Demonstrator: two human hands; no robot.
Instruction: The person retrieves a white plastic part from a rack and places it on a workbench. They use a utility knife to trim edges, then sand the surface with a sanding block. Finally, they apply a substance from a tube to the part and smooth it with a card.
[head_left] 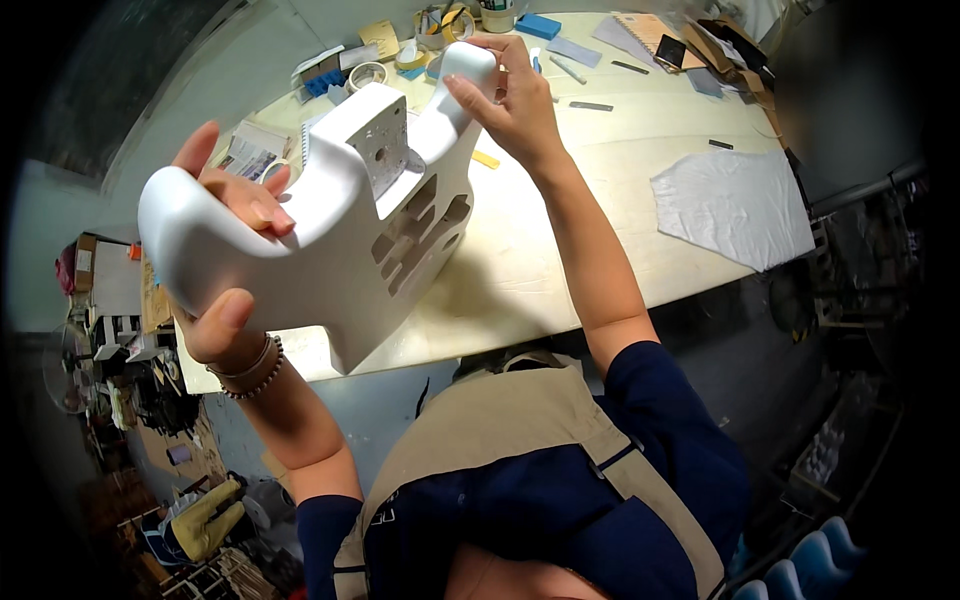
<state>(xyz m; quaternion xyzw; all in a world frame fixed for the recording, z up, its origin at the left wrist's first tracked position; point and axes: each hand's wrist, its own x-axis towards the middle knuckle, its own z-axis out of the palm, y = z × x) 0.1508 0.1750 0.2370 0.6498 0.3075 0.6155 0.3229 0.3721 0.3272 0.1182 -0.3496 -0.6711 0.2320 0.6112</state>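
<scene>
Holding a white guitar body [330, 220] up over the desk [600, 220], the left hand [225, 260] clasps its rounded end at 9 o'clock and the right hand [510, 100] pinches a horn at 12. It looks stiff, smooth-painted, probably slippery and weighty; edges give the surest hold. Its far face is hidden, and the clutter behind is hard to make out.

One white guitar body [330, 220], held at centre by two hands: left [225, 300] at 8 o'clock, right [510, 100] at 1 o'clock. One grey cloth [735, 205] lay on one counter [600, 180] at 3 o'clock.
</scene>
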